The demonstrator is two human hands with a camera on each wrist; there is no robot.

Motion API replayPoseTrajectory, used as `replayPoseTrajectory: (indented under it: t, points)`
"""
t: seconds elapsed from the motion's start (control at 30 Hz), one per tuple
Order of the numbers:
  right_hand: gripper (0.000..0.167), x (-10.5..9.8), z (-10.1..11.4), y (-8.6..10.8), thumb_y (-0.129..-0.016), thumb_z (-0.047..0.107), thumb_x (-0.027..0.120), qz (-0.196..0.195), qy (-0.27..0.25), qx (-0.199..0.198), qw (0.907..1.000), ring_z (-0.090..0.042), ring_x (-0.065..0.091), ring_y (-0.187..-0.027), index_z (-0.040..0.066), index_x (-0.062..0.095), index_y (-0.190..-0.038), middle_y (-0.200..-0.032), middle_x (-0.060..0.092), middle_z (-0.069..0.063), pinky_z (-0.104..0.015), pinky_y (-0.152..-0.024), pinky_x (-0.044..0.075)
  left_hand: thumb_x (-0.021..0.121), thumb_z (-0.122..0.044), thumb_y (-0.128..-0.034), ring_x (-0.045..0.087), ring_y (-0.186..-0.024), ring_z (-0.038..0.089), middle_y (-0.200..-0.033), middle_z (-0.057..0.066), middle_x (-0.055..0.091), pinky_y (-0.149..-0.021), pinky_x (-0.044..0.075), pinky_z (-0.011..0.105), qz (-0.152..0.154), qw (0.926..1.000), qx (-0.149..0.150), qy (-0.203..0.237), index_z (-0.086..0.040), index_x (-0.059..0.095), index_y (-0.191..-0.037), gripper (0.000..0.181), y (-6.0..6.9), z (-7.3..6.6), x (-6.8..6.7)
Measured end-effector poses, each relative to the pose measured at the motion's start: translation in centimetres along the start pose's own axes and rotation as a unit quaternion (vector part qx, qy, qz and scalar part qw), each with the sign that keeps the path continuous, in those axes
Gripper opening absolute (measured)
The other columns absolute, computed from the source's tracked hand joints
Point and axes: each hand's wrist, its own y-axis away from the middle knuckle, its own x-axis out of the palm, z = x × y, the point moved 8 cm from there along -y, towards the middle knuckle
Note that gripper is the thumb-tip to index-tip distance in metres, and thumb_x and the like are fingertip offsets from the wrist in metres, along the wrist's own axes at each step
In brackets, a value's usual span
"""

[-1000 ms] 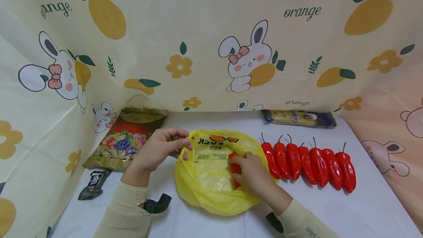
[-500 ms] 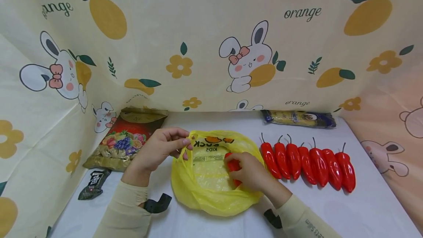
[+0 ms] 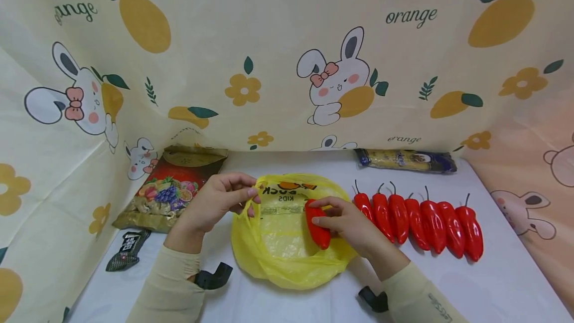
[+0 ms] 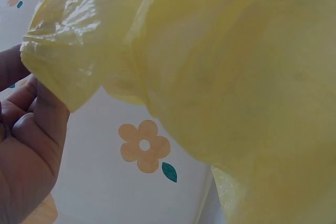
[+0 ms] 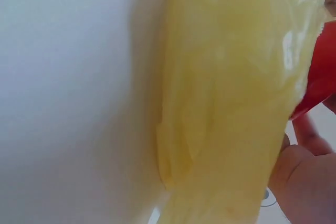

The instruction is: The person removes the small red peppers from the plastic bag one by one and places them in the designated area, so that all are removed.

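A yellow plastic bag (image 3: 287,268) stands on the white surface with its mouth spread wide, printed letters showing on its inner far wall. My left hand (image 3: 218,202) pinches the far left of its rim; in the left wrist view the bag's film hangs from the fingertips. Between the thumb and fingers of my right hand (image 3: 350,223) is a red chili pepper (image 3: 317,231), tilted, at the right side of the bag's mouth. The right wrist view shows part of that pepper beyond the bag's side. Several more red chili peppers (image 3: 434,226) lie in a row to the right.
A red and gold packet with fruit pictures (image 3: 179,191) leans at the back left. In front of it lies a small black wrapped packet (image 3: 128,250). A long blue and yellow packet (image 3: 405,160) lies along the back edge. Patterned cloth (image 3: 269,64) encloses the surface.
My right hand has lifted the chili pepper, so its lower end, hidden by the bag's near rim before, now shows above it. The left hand keeps its place on the rim.
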Motion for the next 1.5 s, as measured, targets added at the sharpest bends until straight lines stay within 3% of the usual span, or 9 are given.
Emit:
replayPoseTrajectory:
  t: [0.17,0.33,0.57,0.8,1.13,1.5]
  points:
    - [0.038,0.1,0.2,0.9,-0.099,0.014,0.081,0.031,-0.003,-0.011,0.9995,-0.035,0.064,-0.114,0.011,0.072,-0.136,-0.134,0.063,-0.017,-0.041,-0.086,0.062,0.066,-0.001,-0.1078,0.076,-0.073,0.023,-0.100,0.021,0.075,-0.067,0.058,0.028,0.000,1.0000,0.004,-0.003,0.012,0.069,-0.122,0.020,0.0,0.0,0.0]
    - [0.042,-0.1,0.9,1.9,-0.099,0.015,0.081,0.050,0.012,-0.057,0.9971,-0.037,0.061,-0.120,0.011,0.070,-0.139,-0.142,0.060,-0.017,-0.045,-0.087,0.062,0.066,-0.002,-0.1080,0.076,-0.073,0.023,-0.100,0.020,0.076,-0.066,0.056,0.028,-0.002,1.0000,0.003,-0.006,0.012,0.069,-0.122,0.020,0.0,0.0,-0.1]
    - [0.044,-1.5,0.8,2.9,-0.097,0.015,0.083,0.014,0.020,-0.080,0.9965,-0.038,0.061,-0.122,0.012,0.069,-0.140,-0.145,0.058,-0.016,-0.046,-0.085,0.063,0.065,-0.002,-0.1083,0.076,-0.073,0.023,-0.099,0.020,0.076,-0.066,0.056,0.028,-0.004,1.0000,0.002,-0.005,0.015,0.067,-0.123,0.023,0.1,0.0,-0.2]
    - [0.053,-3.2,0.2,3.7,-0.096,0.013,0.085,-0.032,0.015,-0.070,0.9969,-0.039,0.061,-0.125,0.014,0.065,-0.145,-0.145,0.058,-0.017,-0.048,-0.086,0.063,0.065,0.000,-0.1083,0.076,-0.073,0.022,-0.099,0.020,0.075,-0.066,0.055,0.027,0.001,1.0000,0.005,-0.004,0.015,0.067,-0.123,0.022,0.1,-0.1,0.0]
    - [0.062,-5.3,0.0,4.6,-0.099,0.014,0.082,-0.043,-0.002,-0.086,0.9954,-0.044,0.055,-0.131,0.017,0.055,-0.155,-0.148,0.051,-0.022,-0.051,-0.085,0.063,0.065,-0.001,-0.1084,0.076,-0.074,0.023,-0.100,0.021,0.076,-0.066,0.056,0.028,0.001,1.0000,0.004,-0.004,0.014,0.068,-0.123,0.021,0.0,0.1,0.0]
    - [0.070,-8.4,0.1,5.4,-0.102,0.017,0.080,-0.088,0.018,-0.095,0.9915,-0.045,0.052,-0.133,0.023,0.045,-0.162,-0.152,0.049,-0.022,-0.047,-0.083,0.063,0.065,-0.002,-0.1084,0.076,-0.074,0.023,-0.101,0.021,0.076,-0.067,0.056,0.028,-0.001,1.0000,-0.001,-0.007,0.013,0.068,-0.123,0.021,0.1,0.1,-0.1]
